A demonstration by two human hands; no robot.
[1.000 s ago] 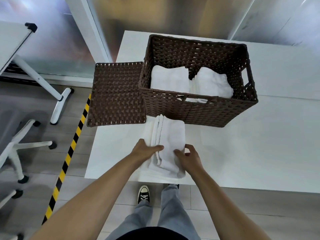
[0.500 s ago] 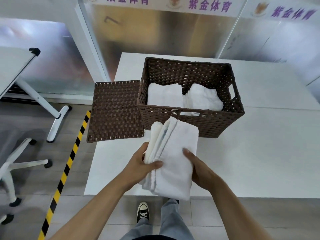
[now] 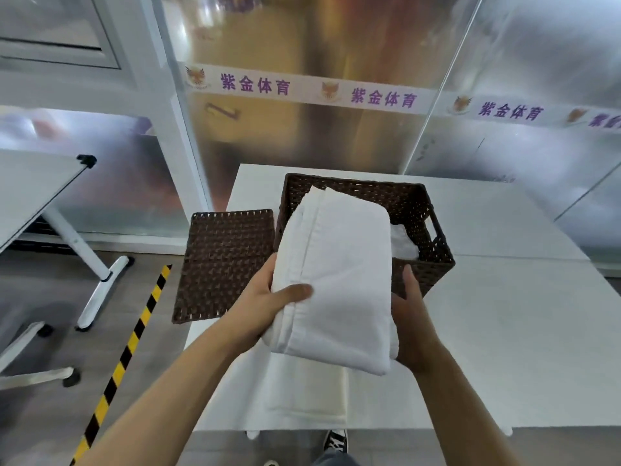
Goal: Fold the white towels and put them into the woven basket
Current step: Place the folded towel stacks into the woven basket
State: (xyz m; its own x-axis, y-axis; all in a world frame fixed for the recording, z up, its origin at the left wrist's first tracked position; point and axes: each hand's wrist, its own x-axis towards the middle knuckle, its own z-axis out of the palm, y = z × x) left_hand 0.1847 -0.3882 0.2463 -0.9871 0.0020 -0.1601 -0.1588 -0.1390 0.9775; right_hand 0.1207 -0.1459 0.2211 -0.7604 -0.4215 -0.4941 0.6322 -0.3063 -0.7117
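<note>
A folded white towel (image 3: 342, 277) is lifted off the table, its far end over the open top of the brown woven basket (image 3: 426, 264). My left hand (image 3: 265, 297) grips its left edge, thumb on top. My right hand (image 3: 411, 317) holds its right side from beneath, thumb up along the edge. Inside the basket a bit of another white towel (image 3: 403, 243) shows at the right; the rest is hidden. Another flat white towel (image 3: 302, 395) lies on the table under my hands.
The basket's woven lid (image 3: 225, 260) lies flat on the white table (image 3: 504, 331), left of the basket, overhanging the edge. A second white table (image 3: 30, 186) stands at left. Yellow-black tape (image 3: 127, 348) runs along the floor. Frosted glass walls are behind.
Both hands have raised the folded towel from the table's front and carried it forward, so it now hangs over the basket. The view has tilted up.
</note>
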